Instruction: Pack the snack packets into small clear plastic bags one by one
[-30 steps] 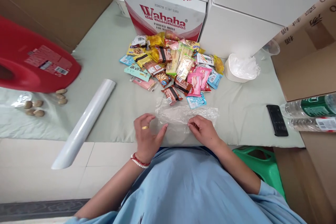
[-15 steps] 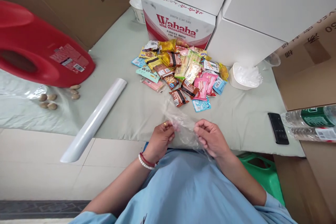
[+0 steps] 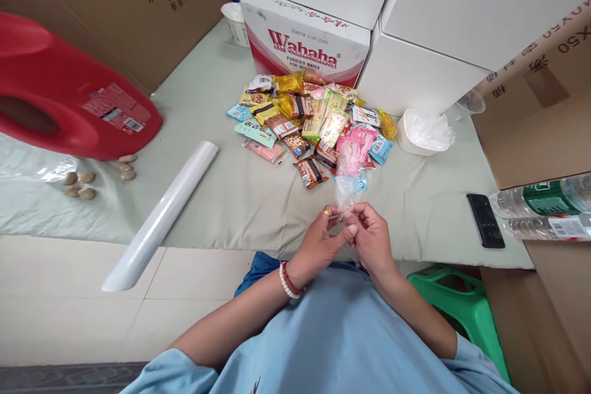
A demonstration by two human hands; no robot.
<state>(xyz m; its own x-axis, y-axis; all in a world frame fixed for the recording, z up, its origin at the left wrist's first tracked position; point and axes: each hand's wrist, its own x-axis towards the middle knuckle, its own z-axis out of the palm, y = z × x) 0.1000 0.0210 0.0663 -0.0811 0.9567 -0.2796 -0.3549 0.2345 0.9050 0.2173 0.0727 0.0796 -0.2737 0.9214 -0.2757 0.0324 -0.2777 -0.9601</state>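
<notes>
A clear plastic bag (image 3: 345, 192), thin and crumpled, is gathered between both hands over the front edge of the table. My left hand (image 3: 325, 235) pinches it from the left, fingers closed, a ring on one finger. From the other side my right hand (image 3: 370, 235) grips the same bag, its fingertips touching those of the left. The bag's upper part stands up in front of a pile of wrapped snacks (image 3: 310, 116). A brown snack packet (image 3: 311, 172) lies nearest to the hands, slightly left of the bag.
At left are a white roll (image 3: 161, 215), a red jug (image 3: 78, 92) and several brown nuts (image 3: 86, 178). A tub of plastic (image 3: 422, 146), a phone (image 3: 484, 220) and bottles (image 3: 545, 199) lie right. A Wahaba-style red-and-white carton (image 3: 305, 43) stands behind; a green stool (image 3: 475, 301) is below.
My left hand has moved right and met my right hand. The bag, stretched loosely between them before, is now bunched into a narrow strip. The view has shifted slightly.
</notes>
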